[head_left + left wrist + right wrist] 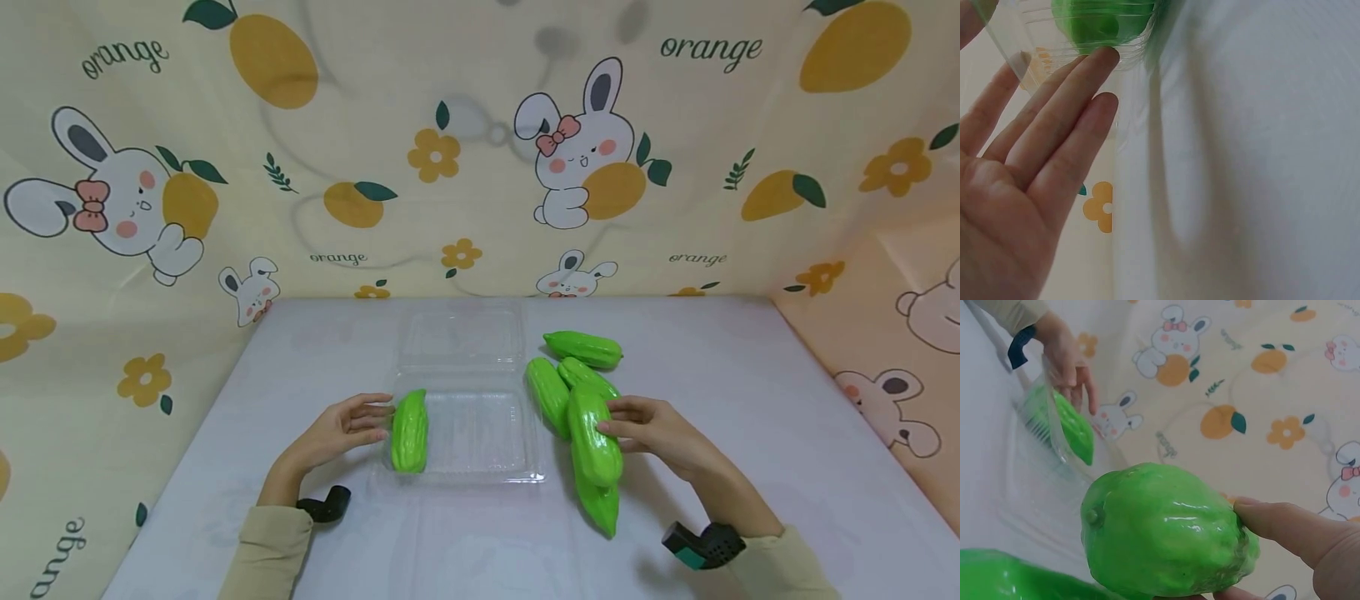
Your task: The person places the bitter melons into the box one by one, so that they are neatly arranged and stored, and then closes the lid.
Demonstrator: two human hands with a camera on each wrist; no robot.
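My right hand (pixel 663 429) pinches a glossy green bitter melon (pixel 595 437) between thumb and fingers, above the right-hand pile. In the right wrist view this melon (pixel 1163 531) shows its blunt end, and the thumb lies on its side. One bitter melon (pixel 409 433) lies lengthwise at the left end of a clear plastic container (pixel 480 479). Beside the container's left wall is my left hand (pixel 345 429), fingers extended and holding nothing. In the left wrist view its fingertips (pixel 1107 56) are at the clear wall, with the green melon behind it.
Several more bitter melons lie right of the container, one (pixel 583 348) at the back and another (pixel 597 504) partly under the held one. The container's clear lid (pixel 461 333) lies folded back. A printed cloth backdrop (pixel 480 50) stands behind the white table (pixel 315 350).
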